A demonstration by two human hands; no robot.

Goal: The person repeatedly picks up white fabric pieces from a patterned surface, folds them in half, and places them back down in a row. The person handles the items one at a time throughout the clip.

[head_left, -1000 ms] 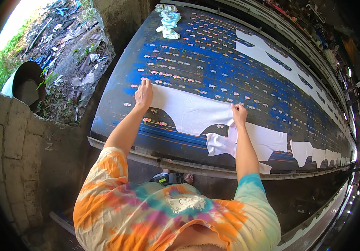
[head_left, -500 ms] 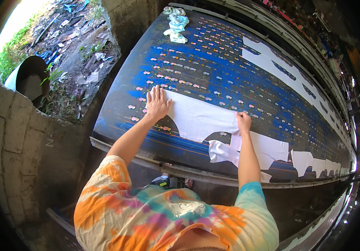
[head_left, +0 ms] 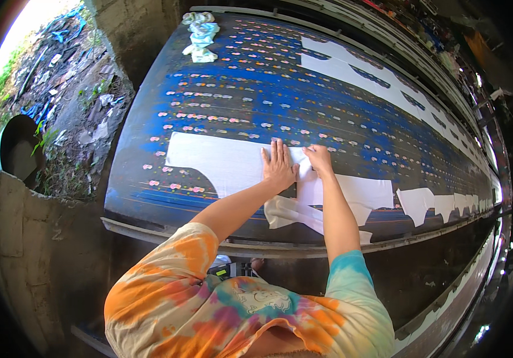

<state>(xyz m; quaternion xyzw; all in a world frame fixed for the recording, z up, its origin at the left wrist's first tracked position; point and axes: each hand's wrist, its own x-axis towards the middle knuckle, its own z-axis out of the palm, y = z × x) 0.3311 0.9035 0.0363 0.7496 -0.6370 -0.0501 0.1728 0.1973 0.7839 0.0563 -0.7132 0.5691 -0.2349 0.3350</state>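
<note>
A white cut fabric piece (head_left: 221, 158) with curved edges lies flat along the near side of a long dark table (head_left: 131, 173) stained with blue. My left hand (head_left: 279, 167) rests on it with fingers stretched out, close to the fabric's right end. Just beside it, my right hand (head_left: 318, 160) is closed on that end, where the cloth is bunched and raised. Below my hands lies a loose, folded strip of white fabric (head_left: 292, 215). Another white piece (head_left: 364, 194) is spread right of my right forearm.
Rows of small printed motifs (head_left: 209, 119) cover the table. More white pieces (head_left: 414, 203) run along the near edge, others (head_left: 352, 65) along the far side. Crumpled pale cloths (head_left: 201, 39) sit at the far left corner. A broken wall (head_left: 12, 238) stands left.
My left hand has slid rightward along the fabric, off its left end. My right hand has drawn closer to it, and the held end is now bunched. The view has shifted right.
</note>
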